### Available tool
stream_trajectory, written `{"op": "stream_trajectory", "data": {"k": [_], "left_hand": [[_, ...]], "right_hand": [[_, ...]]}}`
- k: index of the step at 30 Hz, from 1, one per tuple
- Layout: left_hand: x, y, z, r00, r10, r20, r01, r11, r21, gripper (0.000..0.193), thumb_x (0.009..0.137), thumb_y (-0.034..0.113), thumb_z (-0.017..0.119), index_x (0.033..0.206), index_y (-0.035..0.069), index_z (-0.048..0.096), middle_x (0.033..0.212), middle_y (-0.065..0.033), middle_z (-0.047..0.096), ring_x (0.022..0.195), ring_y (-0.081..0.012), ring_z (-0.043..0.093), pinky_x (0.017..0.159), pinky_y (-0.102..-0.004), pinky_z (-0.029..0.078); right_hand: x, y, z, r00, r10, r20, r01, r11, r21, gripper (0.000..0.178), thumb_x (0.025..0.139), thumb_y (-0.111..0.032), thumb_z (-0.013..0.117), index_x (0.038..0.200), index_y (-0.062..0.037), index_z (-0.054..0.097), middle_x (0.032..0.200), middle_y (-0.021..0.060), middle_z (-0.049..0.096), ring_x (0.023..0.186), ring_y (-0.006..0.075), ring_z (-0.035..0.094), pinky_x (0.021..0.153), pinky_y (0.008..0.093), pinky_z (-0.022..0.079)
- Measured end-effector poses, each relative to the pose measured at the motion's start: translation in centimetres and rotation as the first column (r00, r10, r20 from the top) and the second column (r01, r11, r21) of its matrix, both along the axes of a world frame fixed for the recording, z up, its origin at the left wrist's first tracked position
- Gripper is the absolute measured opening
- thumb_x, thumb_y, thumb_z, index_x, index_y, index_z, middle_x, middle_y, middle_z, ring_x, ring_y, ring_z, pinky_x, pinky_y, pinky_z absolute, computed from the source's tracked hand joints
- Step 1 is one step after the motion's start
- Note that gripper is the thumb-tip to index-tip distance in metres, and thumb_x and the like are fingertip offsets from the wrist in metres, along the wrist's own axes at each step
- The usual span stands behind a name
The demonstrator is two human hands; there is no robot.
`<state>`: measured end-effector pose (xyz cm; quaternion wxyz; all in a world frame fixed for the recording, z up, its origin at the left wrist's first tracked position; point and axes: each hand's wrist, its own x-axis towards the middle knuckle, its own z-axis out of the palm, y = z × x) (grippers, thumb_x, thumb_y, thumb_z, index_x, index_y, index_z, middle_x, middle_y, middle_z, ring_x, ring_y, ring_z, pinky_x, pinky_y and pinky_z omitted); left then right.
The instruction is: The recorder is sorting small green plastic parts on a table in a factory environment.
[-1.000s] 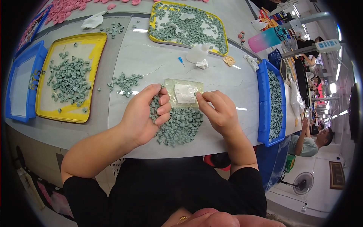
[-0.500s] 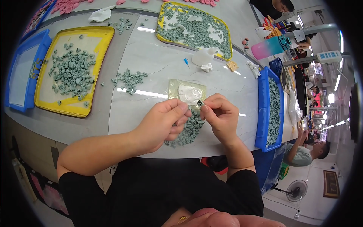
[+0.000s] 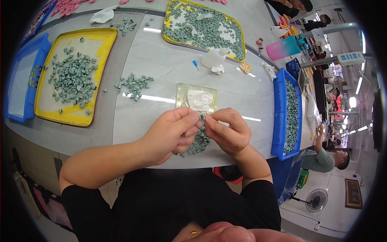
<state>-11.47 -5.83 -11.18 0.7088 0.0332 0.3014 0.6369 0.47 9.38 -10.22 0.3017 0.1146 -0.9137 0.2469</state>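
Over the near middle of the table, the pinched fingertips of my left hand [image 3: 171, 135] and my right hand [image 3: 230, 131] come together. A small grey-green piece [image 3: 202, 117] shows between them, mostly covered by the fingers. Beneath the hands lies a loose pile of similar grey-green pieces [image 3: 197, 145], partly hidden by my left hand. Just beyond the fingertips is a flat, clear yellowish square pad [image 3: 214, 97] with white material and a clear round dish [image 3: 206, 98] on it.
A yellow tray [image 3: 105, 52] of grey-green pieces and a blue tray [image 3: 26, 76] lie left. Another yellow-rimmed tray [image 3: 164, 28] lies far, near a white squeeze bottle [image 3: 213, 59] and blue-tipped nozzle [image 3: 195, 63]. A blue bin [image 3: 278, 117] stands right, a pink-teal bottle [image 3: 284, 47] beyond.
My right hand has moved left, bringing the piece in its fingertips against my left fingertips. The piece's dark end no longer shows. The view has shifted slightly.
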Motion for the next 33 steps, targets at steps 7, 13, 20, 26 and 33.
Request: {"op": "stream_trajectory", "data": {"k": [7,13,20,26,33], "left_hand": [[0.5,-0.6,0.1,0.990,0.085,-0.109,-0.079,0.995,0.065,0.019,0.097,0.024,0.044,0.087,0.008,0.044,0.062,0.0049,0.034,0.051,-0.0038,0.026,0.043,-0.0187,0.021],[0.7,-1.4,0.2,0.722,0.209,-0.659,-0.137,0.978,0.160,0.018,0.096,0.022,0.046,0.088,0.006,0.045,0.063,0.0036,0.040,0.053,-0.0022,0.033,0.047,-0.0190,0.029],[0.5,-1.6,0.1,0.499,0.246,-0.831,-0.148,0.969,0.198,0.017,0.094,0.018,0.049,0.086,0.003,0.050,0.070,0.0016,0.048,0.065,-0.0029,0.040,0.058,-0.0200,0.036],[0.9,-1.1,-0.2,0.414,0.342,-0.843,-0.216,0.937,0.274,0.016,0.091,0.016,0.051,0.082,0.002,0.050,0.060,-0.0067,0.050,0.052,-0.0112,0.044,0.049,-0.0274,0.037],[0.1,-0.4,0.3,0.612,0.036,-0.790,-0.113,0.993,-0.042,0.021,0.095,0.025,0.048,0.084,0.007,0.050,0.060,0.0044,0.043,0.050,-0.0025,0.037,0.044,-0.0194,0.031]], "right_hand": [[-0.6,-0.9,-0.9,0.994,0.045,-0.097,-0.050,0.998,-0.049,0.031,0.059,0.010,0.072,0.088,0.0043,0.064,0.085,0.0120,0.061,0.068,0.0217,0.059,0.056,0.0280,0.047],[-0.5,-1.8,-0.4,0.999,-0.043,-0.019,0.039,0.982,-0.186,0.031,0.061,0.011,0.071,0.091,0.0035,0.066,0.085,0.0119,0.062,0.069,0.0205,0.061,0.058,0.0265,0.049],[-0.7,-2.1,-0.8,0.997,-0.056,-0.053,0.047,0.985,-0.165,0.030,0.061,0.010,0.073,0.090,0.0040,0.065,0.085,0.0118,0.061,0.070,0.0208,0.061,0.060,0.0276,0.049],[-0.4,-1.8,-1.0,0.998,-0.040,-0.052,0.032,0.990,-0.138,0.033,0.062,0.014,0.069,0.092,0.0044,0.063,0.086,0.0131,0.060,0.069,0.0217,0.059,0.059,0.0293,0.048],[-0.2,0.4,1.0,0.999,-0.035,-0.038,0.033,0.998,-0.046,0.025,0.071,0.009,0.065,0.096,0.0044,0.063,0.085,0.0142,0.060,0.071,0.0214,0.059,0.061,0.0277,0.048]]}}
